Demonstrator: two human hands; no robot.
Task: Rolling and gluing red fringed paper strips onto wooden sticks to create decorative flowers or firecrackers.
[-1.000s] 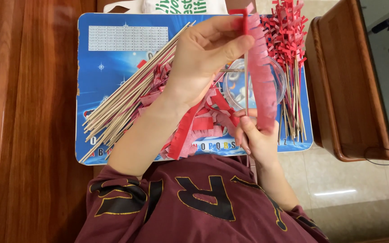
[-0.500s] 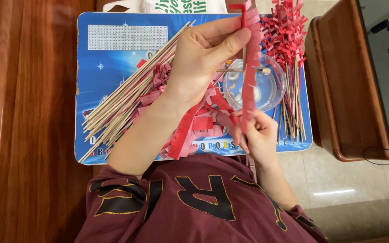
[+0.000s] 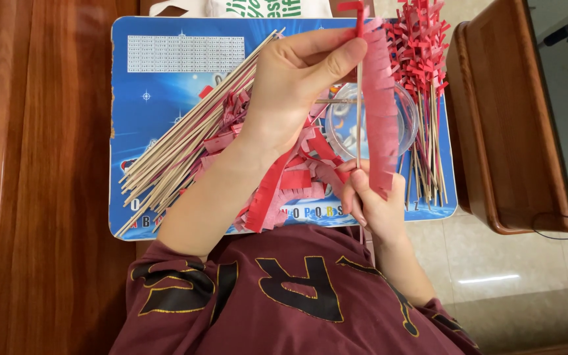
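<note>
left hand [image 3: 300, 82]: clenched, thumb and fingers pinched the top of the red fringed paper strip [image 3: 381, 112] against the upper end of the thin wooden stick [image 3: 359, 108]
right hand [image 3: 373, 200]: gripped the lower end of the stick, fingers closed around it
stick: upright, held above the table [image 3: 165, 98], over the clear round dish [image 3: 405, 121]
paper strip: hung down along the stick's right side, touching it at the top; lower attachment hard to tell
loose strips [image 3: 284, 187]: red fringed pile under the left wrist
bare sticks [image 3: 185, 144]: bundle lying diagonal on the table, left of the hands
finished sticks [image 3: 422, 59]: red-topped bunch right of the dish
table: small, blue printed top
</note>
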